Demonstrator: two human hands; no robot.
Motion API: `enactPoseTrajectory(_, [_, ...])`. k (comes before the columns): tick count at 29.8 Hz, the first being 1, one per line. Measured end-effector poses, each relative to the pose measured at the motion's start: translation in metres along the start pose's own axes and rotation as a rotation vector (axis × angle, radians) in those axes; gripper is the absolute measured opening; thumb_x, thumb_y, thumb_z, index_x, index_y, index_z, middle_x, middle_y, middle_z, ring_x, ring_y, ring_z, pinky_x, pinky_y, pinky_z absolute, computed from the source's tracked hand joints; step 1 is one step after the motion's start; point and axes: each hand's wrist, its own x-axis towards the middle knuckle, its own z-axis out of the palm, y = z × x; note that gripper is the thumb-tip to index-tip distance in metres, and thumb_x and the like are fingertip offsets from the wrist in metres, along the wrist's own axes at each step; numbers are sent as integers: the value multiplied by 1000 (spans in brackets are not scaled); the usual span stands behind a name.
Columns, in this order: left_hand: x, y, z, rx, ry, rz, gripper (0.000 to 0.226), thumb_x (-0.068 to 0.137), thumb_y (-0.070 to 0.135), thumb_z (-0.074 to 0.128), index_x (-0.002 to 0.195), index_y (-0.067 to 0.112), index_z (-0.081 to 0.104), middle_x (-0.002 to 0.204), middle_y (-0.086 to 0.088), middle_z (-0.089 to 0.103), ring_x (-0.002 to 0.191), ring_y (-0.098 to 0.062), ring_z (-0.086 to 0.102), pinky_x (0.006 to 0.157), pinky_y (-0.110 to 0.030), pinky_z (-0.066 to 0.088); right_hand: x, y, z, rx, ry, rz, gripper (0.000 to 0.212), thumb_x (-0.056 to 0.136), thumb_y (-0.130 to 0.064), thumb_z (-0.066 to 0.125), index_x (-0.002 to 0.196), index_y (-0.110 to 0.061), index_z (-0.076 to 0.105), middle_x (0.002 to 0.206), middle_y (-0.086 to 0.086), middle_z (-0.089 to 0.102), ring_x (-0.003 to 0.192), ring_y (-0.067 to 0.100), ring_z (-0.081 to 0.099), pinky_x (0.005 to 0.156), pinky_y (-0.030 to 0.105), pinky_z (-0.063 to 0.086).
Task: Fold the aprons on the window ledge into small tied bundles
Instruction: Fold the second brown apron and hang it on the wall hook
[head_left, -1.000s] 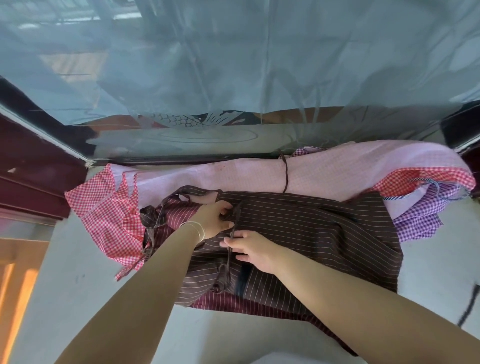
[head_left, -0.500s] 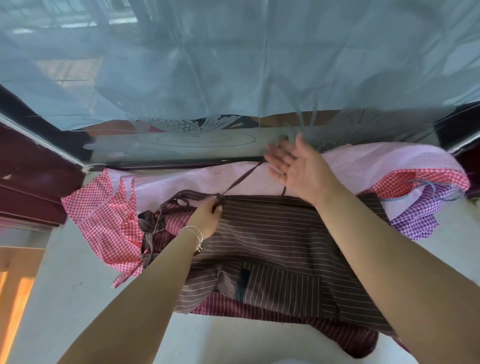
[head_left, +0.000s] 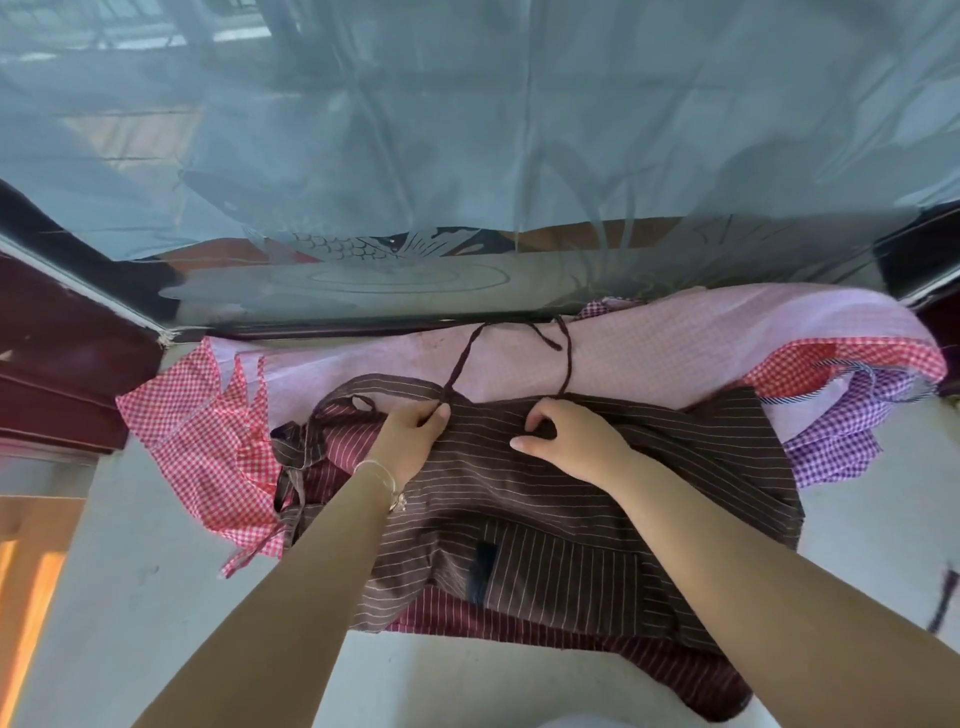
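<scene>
So far: nothing bundled — aprons all loose on the window ledge (head_left: 130, 597).
Brown striped apron (head_left: 571, 499): topmost, ledge middle.
Left hand (head_left: 410, 436): pinches its tie (head_left: 462, 358).
Right hand (head_left: 566, 439): fingers curled into its back edge.
Left: folding, tying — everything.

Brown pinstriped apron (head_left: 571, 493) over pale pink cloth (head_left: 675, 353); red gingham (head_left: 208, 441), purple gingham (head_left: 841, 447).

My left hand (head_left: 410, 436) and right hand (head_left: 566, 441) pinched the brown striped apron's (head_left: 545, 519) top edge; its ties (head_left: 462, 358) trailed over the pink apron (head_left: 675, 353).
</scene>
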Motion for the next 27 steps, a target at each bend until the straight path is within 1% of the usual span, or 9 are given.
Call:
enactPoseTrajectory(2, [-18,-1,0,-68,11,42,20,98,24,51,92,23,70,88,3,73,84,-14,69,81,-27,53,-8,-11,-5,76,-1,-74,36,84,-52,63,112,-29,56,115,-12,58,109,9,54,92,30,46])
enactPoseTrajectory(5, [-41,3,0,-156,14,121,20,97,16,53,89,19,72,80,5,73,78,-10,67,76,-24,53,-21,-31,-13,145,112,-173,60,81,-53,66,130,-28,43,106,-13,59,99,5,55,86,26,46])
enactPoseTrajectory(7, [-57,6,-2,-143,27,200,20,96,15,54,90,15,72,77,4,70,75,-8,62,75,-21,50,-31,-48,-16,78,147,-264,56,80,-61,60,124,-29,50,95,-11,56,90,6,53,82,28,47])
enactPoseTrajectory(11, [-83,16,4,-132,44,256,21,97,16,52,94,22,72,73,12,69,71,0,61,66,-13,47,-46,-69,-22,-26,93,-326,37,82,-59,59,98,-27,62,101,-6,52,94,10,48,82,30,43])
enactPoseTrajectory(13, [-98,18,7,-229,51,241,21,97,15,52,100,21,71,78,9,72,77,-4,65,69,-18,51,-58,-76,-22,23,55,-335,18,86,-48,63,83,-32,56,94,-9,51,85,7,50,78,27,43])
enactPoseTrajectory(16, [-117,16,9,-366,69,223,19,94,12,56,105,14,72,92,-2,74,91,-18,68,81,-30,55,-77,-81,-21,89,57,-336,21,88,-39,63,74,-27,54,89,-9,54,79,4,52,74,27,45])
enactPoseTrajectory(21, [-139,15,14,-581,108,177,22,70,20,74,91,13,76,97,-14,72,95,-31,66,88,-42,52,-106,-83,-25,195,44,-327,19,91,-31,61,76,-21,56,112,-10,58,106,0,49,86,23,36])
enactPoseTrajectory(24, [-151,17,15,-626,77,189,9,68,20,74,77,22,74,88,-8,71,87,-25,64,83,-40,53,-119,-89,-30,184,17,-322,18,95,-36,54,80,-26,57,90,-8,64,85,7,57,80,31,47])
enactPoseTrajectory(27, [-164,18,18,-573,120,248,7,79,12,71,82,17,69,82,-2,69,81,-17,63,76,-32,54,-133,-94,-33,137,-11,-337,18,97,-37,51,80,-30,54,75,-11,56,70,3,53,66,22,41])
